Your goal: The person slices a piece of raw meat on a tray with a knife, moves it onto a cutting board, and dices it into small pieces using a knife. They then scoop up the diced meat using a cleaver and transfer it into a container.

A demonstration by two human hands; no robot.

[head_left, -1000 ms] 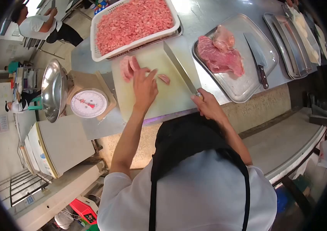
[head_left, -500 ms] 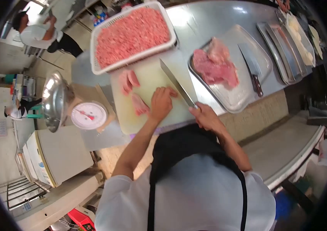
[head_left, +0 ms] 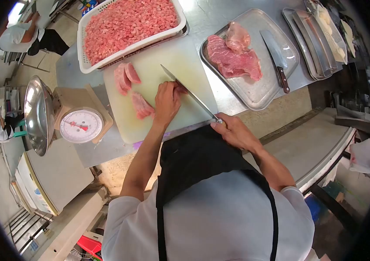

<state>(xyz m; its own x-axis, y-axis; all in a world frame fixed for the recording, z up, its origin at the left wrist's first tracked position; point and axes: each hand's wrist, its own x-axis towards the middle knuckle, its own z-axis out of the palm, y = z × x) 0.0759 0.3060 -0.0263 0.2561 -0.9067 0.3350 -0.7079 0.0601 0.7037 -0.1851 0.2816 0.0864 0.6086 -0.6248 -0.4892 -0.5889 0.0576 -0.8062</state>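
My right hand point(head_left: 236, 132) is closed round the handle of a long knife point(head_left: 199, 100). Its blade slants up and left over a pale cutting board point(head_left: 198, 58), alongside the fingertips of my left hand point(head_left: 168, 101). Those fingers are curled down on a small piece of meat point(head_left: 182, 89), mostly hidden beneath them and the blade. Left of that hand, a cut chunk of meat point(head_left: 141, 106) lies on the board. Further back on the board are slices of pink meat point(head_left: 122, 80).
A white basket point(head_left: 84, 65) of diced meat stands behind the board. To the right, a metal tray point(head_left: 263, 99) bears larger meat cuts point(head_left: 237, 61) and another knife point(head_left: 276, 61). A dial scale point(head_left: 81, 125) with a steel bowl point(head_left: 37, 115) is at left. Another person point(head_left: 17, 41) stands far left.
The view has shifted, so the table appears further left and higher. My right hand has drawn the knife back toward me. My left fingers now sit closer against the blade.
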